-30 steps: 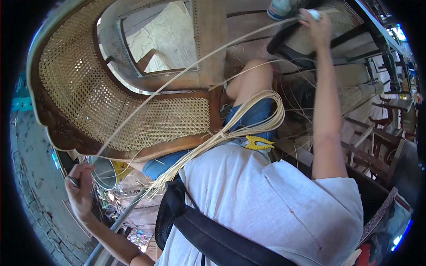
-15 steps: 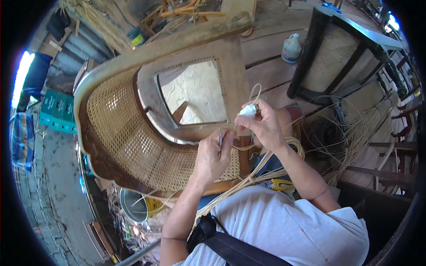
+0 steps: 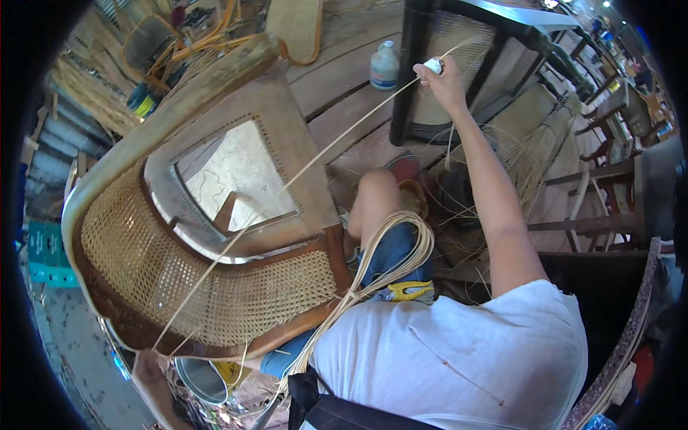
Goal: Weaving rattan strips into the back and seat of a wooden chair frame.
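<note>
A long pale cane strand [image 3: 251,221] stretches straight across the chair between my two hands. At the far right, my right hand [image 3: 446,80] is raised with the arm extended, closed on a crumpled white wad [image 3: 433,66] around the strand, whose end sticks out beyond. My left hand [image 3: 149,369], low at the left by the chair's outer edge, appears closed on the strand's other end; its fingers are partly hidden. The wooden chair frame [image 3: 304,179] lies tilted before me, with woven cane panels [image 3: 279,287] and an open square lined with small holes.
A bundle of cane [image 3: 412,226] hangs over my leg beside a yellow-handled tool [image 3: 408,290]. A metal bucket [image 3: 201,380] stands below the chair. Beyond are a plastic jug [image 3: 385,66], a dark cane-panelled piece of furniture [image 3: 416,86], loose cane [image 3: 541,136] and green boxes [image 3: 46,251].
My hands have moved far apart, the right outward and up, the left down to the lower left. The strand is now drawn out straight between them. The view has shifted right.
</note>
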A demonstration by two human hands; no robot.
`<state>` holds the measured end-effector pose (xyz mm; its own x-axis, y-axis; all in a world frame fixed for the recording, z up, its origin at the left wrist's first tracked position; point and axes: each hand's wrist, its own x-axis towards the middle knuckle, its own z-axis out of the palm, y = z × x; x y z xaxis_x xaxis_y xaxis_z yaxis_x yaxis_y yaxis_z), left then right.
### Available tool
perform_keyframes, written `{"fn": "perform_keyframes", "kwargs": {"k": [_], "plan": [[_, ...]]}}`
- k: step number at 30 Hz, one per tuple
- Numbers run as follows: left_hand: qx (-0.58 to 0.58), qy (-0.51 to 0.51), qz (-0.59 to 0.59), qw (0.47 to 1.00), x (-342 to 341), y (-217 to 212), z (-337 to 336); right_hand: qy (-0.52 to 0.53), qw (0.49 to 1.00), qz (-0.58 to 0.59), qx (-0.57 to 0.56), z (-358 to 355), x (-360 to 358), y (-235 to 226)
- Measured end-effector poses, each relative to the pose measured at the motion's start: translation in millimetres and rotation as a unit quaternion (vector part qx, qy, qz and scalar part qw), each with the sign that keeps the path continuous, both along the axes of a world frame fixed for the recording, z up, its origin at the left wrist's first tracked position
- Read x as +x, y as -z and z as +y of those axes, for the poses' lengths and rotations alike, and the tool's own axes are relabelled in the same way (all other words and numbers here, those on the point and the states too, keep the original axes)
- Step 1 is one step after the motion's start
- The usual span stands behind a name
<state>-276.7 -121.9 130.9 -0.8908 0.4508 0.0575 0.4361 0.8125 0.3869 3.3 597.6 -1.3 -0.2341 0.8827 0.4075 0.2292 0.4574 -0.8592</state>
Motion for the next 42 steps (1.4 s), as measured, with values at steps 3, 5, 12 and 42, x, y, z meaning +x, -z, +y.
{"fn": "perform_keyframes", "kwargs": {"k": [3,5,12,42], "plan": [[-0.177,-0.031,0.070,0.981,-22.2,-9.2,-43.4,-0.044,0.999,-0.012,0.009,-28.9,-5.3,-1.2],[-0.157,0.091,0.232,0.956,-20.6,24.0,-31.0,-0.172,0.983,0.054,-0.048,-72.8,-30.7,7.6],[0.197,0.307,-0.131,0.922,123.7,61.5,309.3,-0.308,0.910,0.183,-0.209,-255.3,-58.2,-22.8],[-0.098,0.252,0.138,0.953,-141.9,41.3,42.3,0.087,0.987,-0.092,-0.096,-24.7,259.5,103.7]]}}
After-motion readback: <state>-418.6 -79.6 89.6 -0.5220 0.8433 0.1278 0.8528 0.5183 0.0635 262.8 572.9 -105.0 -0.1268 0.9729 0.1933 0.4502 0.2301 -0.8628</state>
